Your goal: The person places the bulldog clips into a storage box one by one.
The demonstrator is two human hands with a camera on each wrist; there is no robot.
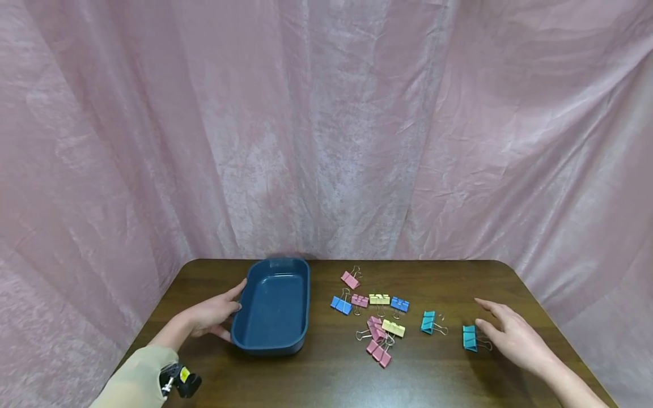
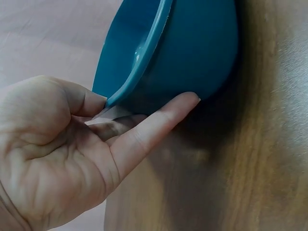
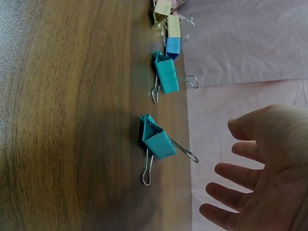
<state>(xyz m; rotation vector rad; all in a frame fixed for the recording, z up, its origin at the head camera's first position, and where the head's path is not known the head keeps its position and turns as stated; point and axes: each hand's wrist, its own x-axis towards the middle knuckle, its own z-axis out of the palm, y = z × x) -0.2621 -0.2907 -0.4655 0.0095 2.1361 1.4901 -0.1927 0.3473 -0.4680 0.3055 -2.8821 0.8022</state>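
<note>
My left hand (image 1: 211, 313) rests against the left side of a dark blue plastic tray (image 1: 305, 309). Its thumb tip meets the rim while a straight little finger lies along the outer wall in the left wrist view; other fingers are partly hidden. On the right, my right hand (image 1: 515, 334) hovers beside a teal binder clip (image 1: 469, 338), thumb and fingers spread, with nothing held. That clip lies apart from the fingertips in the right wrist view, its wire handles splayed. A second teal binder clip (image 1: 428, 322) lies to its left.
Between tray and teal clips lie several pink binder clips (image 1: 379, 353), two yellow ones, one at the back (image 1: 379, 299), and two blue ones, one nearer the tray (image 1: 340, 305). The brown wooden table (image 1: 326, 379) ends at a pink curtain (image 1: 326, 141).
</note>
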